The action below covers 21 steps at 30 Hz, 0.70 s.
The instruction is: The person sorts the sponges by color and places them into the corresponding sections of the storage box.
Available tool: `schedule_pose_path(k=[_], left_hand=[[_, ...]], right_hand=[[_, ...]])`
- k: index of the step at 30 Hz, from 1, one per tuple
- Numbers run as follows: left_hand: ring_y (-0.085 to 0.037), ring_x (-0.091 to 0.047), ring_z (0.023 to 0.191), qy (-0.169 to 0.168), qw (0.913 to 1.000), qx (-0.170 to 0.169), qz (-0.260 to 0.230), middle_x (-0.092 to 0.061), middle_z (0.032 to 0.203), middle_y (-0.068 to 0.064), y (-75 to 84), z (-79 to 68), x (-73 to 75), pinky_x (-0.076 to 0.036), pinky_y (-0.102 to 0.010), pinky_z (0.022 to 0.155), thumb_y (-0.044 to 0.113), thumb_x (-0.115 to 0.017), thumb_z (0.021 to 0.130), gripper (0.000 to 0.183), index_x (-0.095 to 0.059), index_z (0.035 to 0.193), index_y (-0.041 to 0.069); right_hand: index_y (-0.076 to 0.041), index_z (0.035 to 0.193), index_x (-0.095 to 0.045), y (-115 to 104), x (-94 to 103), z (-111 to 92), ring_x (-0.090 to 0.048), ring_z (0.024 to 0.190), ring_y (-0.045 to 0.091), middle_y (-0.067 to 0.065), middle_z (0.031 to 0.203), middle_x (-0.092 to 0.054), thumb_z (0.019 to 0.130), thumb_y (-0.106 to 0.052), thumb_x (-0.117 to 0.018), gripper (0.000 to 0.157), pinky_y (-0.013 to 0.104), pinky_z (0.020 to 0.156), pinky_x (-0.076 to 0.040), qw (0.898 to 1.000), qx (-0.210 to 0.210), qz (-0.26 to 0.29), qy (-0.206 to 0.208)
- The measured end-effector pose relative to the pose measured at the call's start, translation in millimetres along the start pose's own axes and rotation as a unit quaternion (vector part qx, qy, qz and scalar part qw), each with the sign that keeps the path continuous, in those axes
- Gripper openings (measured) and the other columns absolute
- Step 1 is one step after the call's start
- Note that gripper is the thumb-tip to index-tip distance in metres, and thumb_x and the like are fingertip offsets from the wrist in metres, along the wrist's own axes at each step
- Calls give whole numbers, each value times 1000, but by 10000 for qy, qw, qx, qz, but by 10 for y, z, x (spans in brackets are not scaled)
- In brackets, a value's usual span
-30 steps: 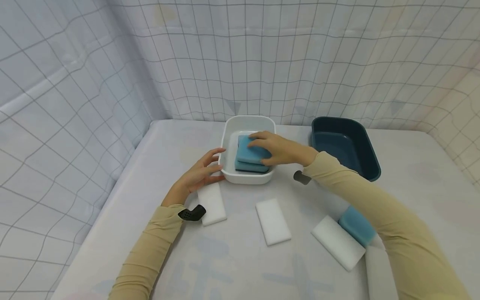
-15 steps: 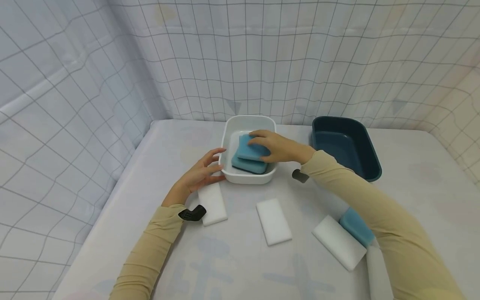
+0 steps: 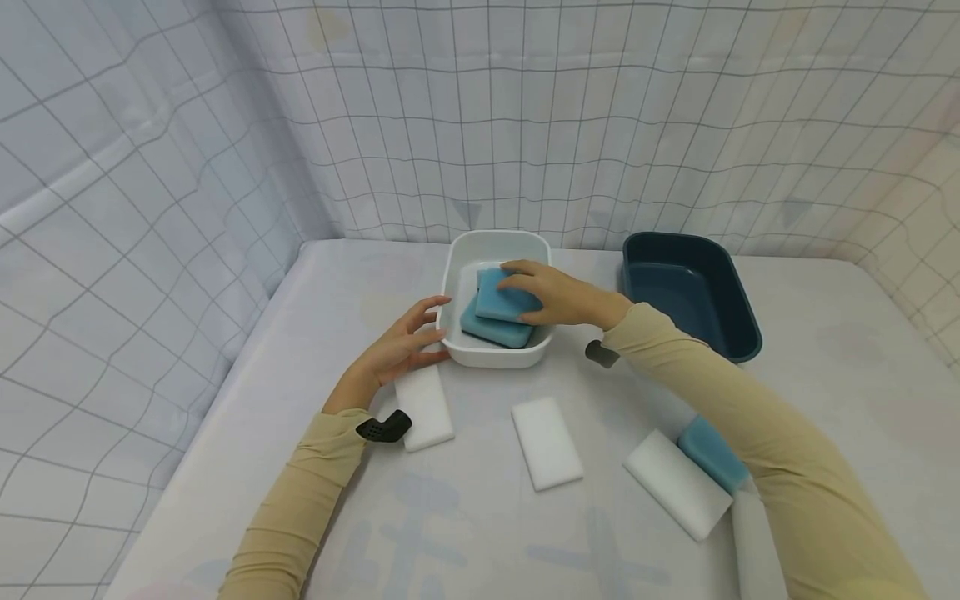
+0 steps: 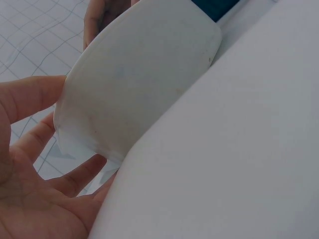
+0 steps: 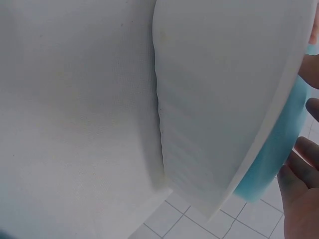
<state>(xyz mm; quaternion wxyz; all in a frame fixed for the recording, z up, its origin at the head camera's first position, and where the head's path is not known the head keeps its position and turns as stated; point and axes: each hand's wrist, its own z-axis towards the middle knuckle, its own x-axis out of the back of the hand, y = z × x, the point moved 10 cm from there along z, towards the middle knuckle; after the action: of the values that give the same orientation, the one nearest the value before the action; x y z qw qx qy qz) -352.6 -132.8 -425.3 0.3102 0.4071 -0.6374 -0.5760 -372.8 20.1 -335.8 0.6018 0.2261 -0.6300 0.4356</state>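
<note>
In the head view, a white rectangular tub at the back middle holds two blue sponges, one partly on the other. My right hand reaches over the tub's right side and grips the upper blue sponge between thumb and fingers. The lower blue sponge, dark on its underside, lies slanted near the tub's front wall. My left hand is spread against the tub's left side, fingertips right at the rim. The left wrist view shows those fingers along the outer wall.
A dark blue tub stands at the back right. White sponge blocks lie in front: one by my left wrist, one in the middle, one at right. A blue sponge and another white block are partly behind my right sleeve.
The lower blue sponge has turned and shifted left inside the white tub. The upper one has barely moved with my right hand. My left hand has stayed at the rim.
</note>
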Motion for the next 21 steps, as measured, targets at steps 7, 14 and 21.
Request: schedule_pose_path(k=[7, 14, 21], left_hand=[[-35, -36, 131, -3, 10000, -7, -33, -14, 153, -14, 8, 2, -3, -45, -44, 104, 11, -49, 97, 57, -23, 146, 21], [-36, -36, 131, -32, 10000, -54, -42, -15, 152, -15, 21, 0, -3, -42, -47, 106, 10, -48, 97, 55, -24, 146, 22], [-33, -38, 129, -25, 10000, -28, -24, -16, 151, -14, 22, 1, -18, -45, -45, 104, 10, -49, 96, 57, -23, 146, 20]], right_hand=[[-7, 128, -52, -4, 50, -18, -40, 132, 36, 21, 146, -34, 84, -21, -70, 49, 48, 107, -41, 9999, -18, 78, 76], [-6, 128, -51, -51, 123, -39, -44, 127, 37, 23, 145, -35, 85, -19, -69, 49, 48, 104, -43, 9999, 113, 25, 127], [-7, 127, -52, -48, 145, -105, -43, 129, 37, 22, 144, -37, 85, -18, -69, 47, 48, 104, -43, 9997, 121, -9, 211]])
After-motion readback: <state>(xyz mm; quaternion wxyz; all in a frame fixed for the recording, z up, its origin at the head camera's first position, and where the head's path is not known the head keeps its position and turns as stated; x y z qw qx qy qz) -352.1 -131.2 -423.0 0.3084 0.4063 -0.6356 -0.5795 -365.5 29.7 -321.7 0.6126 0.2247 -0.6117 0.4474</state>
